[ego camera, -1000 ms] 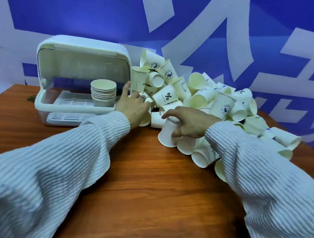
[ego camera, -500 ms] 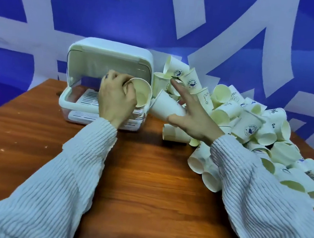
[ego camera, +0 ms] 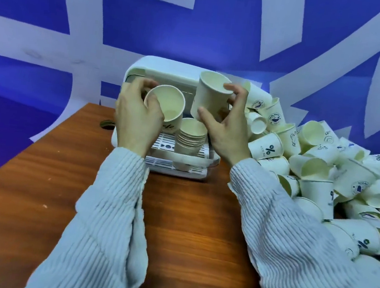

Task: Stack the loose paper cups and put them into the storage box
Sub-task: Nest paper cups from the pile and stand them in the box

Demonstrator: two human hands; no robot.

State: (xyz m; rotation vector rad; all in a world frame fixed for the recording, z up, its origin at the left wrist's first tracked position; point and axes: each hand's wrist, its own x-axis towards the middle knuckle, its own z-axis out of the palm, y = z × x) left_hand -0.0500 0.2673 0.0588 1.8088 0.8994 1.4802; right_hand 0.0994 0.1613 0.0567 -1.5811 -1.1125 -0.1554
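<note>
Both arms stretched forward in ribbed pale sleeves, wrists raised. Left hand (ego camera: 137, 118) curled round a cup (ego camera: 167, 107), mouth tipped toward the camera. Right hand (ego camera: 224, 126) pinching a second cup (ego camera: 210, 96) between thumb and fingers (ego camera: 238, 94), held higher, palm turned inward.

On the table (ego camera: 187, 215), toward the back: storage box (ego camera: 164, 69), with a stack of cups (ego camera: 190, 139) inside. Right of the box: a pile of loose cups (ego camera: 325, 165). Before the box opening: left hand (ego camera: 137, 118) gripping one cup (ego camera: 166, 105), right hand (ego camera: 225, 124) another cup (ego camera: 210, 96), just right of the first.
</note>
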